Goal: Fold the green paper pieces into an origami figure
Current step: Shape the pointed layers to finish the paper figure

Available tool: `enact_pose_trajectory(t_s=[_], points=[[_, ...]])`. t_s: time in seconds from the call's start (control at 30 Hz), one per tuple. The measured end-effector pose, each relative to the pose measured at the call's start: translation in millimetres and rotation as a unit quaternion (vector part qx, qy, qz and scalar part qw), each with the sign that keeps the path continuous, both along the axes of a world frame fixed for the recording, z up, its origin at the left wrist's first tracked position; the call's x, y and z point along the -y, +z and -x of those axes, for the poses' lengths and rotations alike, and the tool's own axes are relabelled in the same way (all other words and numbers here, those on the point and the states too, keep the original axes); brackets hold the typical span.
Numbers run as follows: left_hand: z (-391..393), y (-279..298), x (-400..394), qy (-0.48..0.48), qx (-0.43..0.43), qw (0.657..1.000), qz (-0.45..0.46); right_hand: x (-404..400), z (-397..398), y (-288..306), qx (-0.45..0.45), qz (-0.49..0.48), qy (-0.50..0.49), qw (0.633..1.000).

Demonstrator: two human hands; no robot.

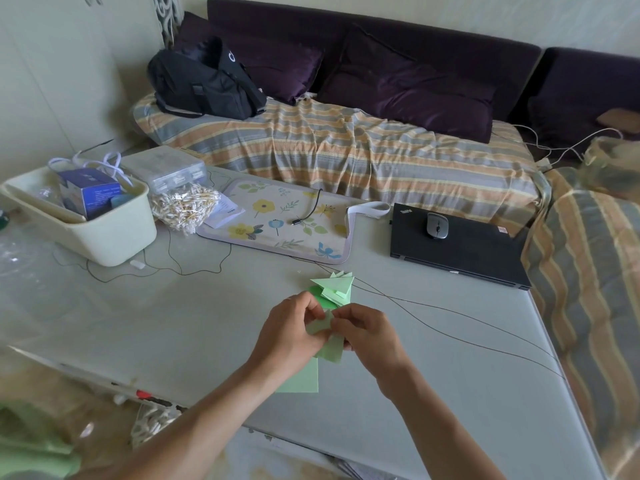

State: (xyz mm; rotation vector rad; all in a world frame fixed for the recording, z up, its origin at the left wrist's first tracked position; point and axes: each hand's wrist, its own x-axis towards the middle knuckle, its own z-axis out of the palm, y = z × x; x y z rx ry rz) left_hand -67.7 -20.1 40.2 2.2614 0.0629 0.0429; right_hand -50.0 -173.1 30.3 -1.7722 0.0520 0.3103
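purple-backed sofa bed (346,150) with a striped orange and grey cover runs along the far side, with a black fabric bag (204,84) on its left end. pale grey desk (173,323) fills the near ground. on the desk's far left stands a cream plastic bin (114,233) with a blue carton inside; just right of it lies a clear bag of cotton swabs (183,207), then a flowered flat mat (280,223), then a shut black laptop (457,247) with a grey computer mouse (437,226) resting on its lid. thin dark cables trail across the desk.

near the front middle of the desk the two hands meet. the left hand (291,332) and the right hand (370,332) both have curled fingers (313,306) pinching a small folded light green paper piece (320,325) between them; it sits right at the fingertips, partly hidden by them. a light green strip (330,351) hangs below the hands, and whether it is part of the held piece i cannot tell. under the left wrist a flat light green paper sheet (304,379) lies on the desk. just beyond the fingers, apart from them, a stack of folded green paper pieces (334,289) with pointed tips lies on the desk, darker green showing beneath the pale ones.
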Motion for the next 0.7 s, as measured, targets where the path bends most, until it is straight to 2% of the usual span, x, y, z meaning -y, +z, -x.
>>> enact_pose_trajectory(t_s=[0.17, 0.33, 0.47, 0.7], points=[[1.3, 1.0, -1.0, 0.017, -0.009, 0.999, 0.031, 1.0, 1.5, 1.4, 0.018, 0.042, -0.007, 0.999], [1.2, -0.5, -0.8, -0.02, -0.032, 0.999, 0.017, 0.7, 1.0, -0.4, 0.038, 0.07, -0.012, 0.997], [1.5, -5.3, -1.4, -0.053, -0.065, 0.996, -0.016, 2.0, 1.7, 1.4, 0.033, 0.045, -0.009, 0.998], [6.1, -7.9, 6.3, -0.064, -0.063, 0.995, -0.052, -0.7, 2.1, 0.2, 0.027, 0.039, -0.014, 0.999]])
